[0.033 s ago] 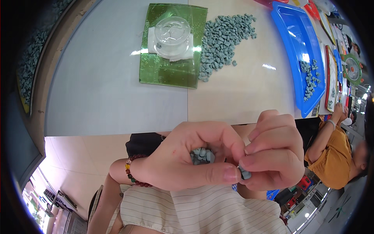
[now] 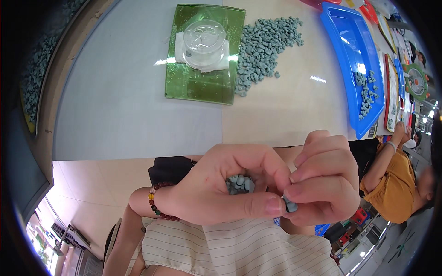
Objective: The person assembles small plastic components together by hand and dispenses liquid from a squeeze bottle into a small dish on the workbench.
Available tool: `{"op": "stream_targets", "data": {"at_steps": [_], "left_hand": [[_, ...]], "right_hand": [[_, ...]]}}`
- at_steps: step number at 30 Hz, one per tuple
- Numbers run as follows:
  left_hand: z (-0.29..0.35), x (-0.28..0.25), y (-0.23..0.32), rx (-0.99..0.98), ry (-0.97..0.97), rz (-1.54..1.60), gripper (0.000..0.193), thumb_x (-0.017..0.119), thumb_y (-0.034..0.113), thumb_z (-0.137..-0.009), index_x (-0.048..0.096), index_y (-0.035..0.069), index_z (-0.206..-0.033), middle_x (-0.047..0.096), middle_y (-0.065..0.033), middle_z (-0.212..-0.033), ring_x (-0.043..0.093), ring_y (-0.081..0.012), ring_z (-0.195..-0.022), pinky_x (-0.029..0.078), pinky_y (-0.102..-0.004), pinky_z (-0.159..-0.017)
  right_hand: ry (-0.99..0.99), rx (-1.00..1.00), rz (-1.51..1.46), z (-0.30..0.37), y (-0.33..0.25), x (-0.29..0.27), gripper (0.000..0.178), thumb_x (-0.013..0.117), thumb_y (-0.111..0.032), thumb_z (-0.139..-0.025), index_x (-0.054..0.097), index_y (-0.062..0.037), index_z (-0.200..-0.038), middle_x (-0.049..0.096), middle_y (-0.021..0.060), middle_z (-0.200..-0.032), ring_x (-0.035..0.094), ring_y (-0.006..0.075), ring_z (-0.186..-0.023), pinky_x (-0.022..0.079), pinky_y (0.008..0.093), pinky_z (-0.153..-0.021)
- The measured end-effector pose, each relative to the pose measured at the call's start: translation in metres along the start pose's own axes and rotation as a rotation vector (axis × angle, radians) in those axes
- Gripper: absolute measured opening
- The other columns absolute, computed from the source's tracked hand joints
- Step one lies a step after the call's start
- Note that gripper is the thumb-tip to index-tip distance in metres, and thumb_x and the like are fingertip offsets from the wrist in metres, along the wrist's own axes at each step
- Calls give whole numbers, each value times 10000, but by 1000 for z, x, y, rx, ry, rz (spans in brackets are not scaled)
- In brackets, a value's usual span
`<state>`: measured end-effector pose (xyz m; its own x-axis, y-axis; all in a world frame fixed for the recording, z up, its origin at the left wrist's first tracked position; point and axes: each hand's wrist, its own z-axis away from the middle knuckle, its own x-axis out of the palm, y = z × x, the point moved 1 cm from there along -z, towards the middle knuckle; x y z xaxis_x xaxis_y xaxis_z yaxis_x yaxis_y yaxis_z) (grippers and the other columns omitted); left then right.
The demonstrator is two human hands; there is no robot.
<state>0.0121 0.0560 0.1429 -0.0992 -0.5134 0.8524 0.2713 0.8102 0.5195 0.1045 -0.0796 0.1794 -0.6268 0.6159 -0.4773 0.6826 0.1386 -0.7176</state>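
Observation:
Close in front of my lap, both hands meet at their fingertips. My left hand, with a bead bracelet at its wrist, is closed around several small blue-grey stone-like pieces; the curled fingers partly hide them. One such piece, a small blue-grey stone, sits between the fingertips of my right hand, which is closed in a pinch. The tip of my left thumb lies right beside that stone. A tiny pale bit shows where the fingertips meet, too small to name.
A green glassy board on the table bears a clear round container over white paper. Beside it lies a heap of blue-grey pieces. A blue tray at the right holds more. Beyond sits a co-worker in an orange-yellow top.

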Motion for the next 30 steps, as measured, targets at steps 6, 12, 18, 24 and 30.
{"op": "stream_targets", "data": {"at_steps": [6,12,18,24,30], "left_hand": [[-1,1,5,-4,3,-136,254,642,185,-796,553,5,-952,596,-55,-824,517,-66,-668,383,-197,-574],[5,-4,5,-18,38,414,193,454,245,-878,490,57,-895,517,-91,-843,483,-98,-594,343,-189,-508],[7,1,21,151,288,340,69,406,106,-891,389,63,-942,468,-86,-775,441,-117,-530,341,-208,-433],[19,-3,20,214,152,84,95,402,129,-911,436,45,-882,447,-46,-695,358,-66,-483,283,-192,-400],[20,-8,25,422,238,-398,183,455,171,-892,507,23,-796,453,-28,-694,333,-41,-502,260,-170,-459]], "right_hand": [[53,58,-12,0,-3,-6,274,729,-190,-577,603,-52,-776,550,68,-798,498,189,-690,364,289,-543],[683,392,645,20,22,-72,230,691,-81,-659,617,14,-854,583,91,-886,511,157,-749,367,250,-607],[540,383,1110,6,37,-66,241,692,-24,-657,637,-33,-891,594,32,-844,504,118,-711,338,219,-585],[131,246,701,-28,33,4,174,656,39,-649,630,-19,-810,597,83,-816,548,161,-669,424,252,-581],[91,179,728,-31,42,8,175,655,69,-634,621,-2,-790,583,83,-772,549,180,-657,438,255,-598]]}}
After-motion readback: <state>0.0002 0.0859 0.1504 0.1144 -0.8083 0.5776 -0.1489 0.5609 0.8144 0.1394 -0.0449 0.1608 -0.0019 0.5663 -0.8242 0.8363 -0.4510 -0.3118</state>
